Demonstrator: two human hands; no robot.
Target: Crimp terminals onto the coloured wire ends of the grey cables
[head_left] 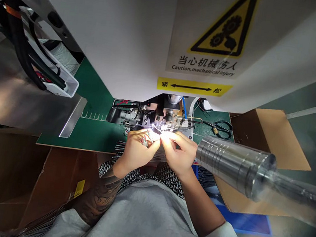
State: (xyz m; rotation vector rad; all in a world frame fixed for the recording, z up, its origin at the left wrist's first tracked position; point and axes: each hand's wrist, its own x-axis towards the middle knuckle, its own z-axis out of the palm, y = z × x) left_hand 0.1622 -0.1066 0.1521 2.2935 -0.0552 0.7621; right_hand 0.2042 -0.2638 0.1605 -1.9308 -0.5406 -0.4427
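My left hand (138,149) and my right hand (179,153) meet fingertip to fingertip at the front of a crimping machine's tooling (160,121). Both are closed in a pinch. Between the fingertips is a short, dark wire end (157,131), partly lost in the lamp's glare. Small whitish and metallic bits (144,141) show among the fingers of my left hand; what they are I cannot make out. Thin dark wires (119,150) lie at the table edge below my hands. From the left, a strip of small metal terminals (95,116) runs into the machine.
The white machine housing (146,34) with a caution label hangs overhead. A shiny metal cylinder (233,166) juts in at right. Black-handled scissors (222,129) lie on the green table (91,134). Cardboard boxes (284,140) stand on both sides; a metal plate (24,103) is at left.
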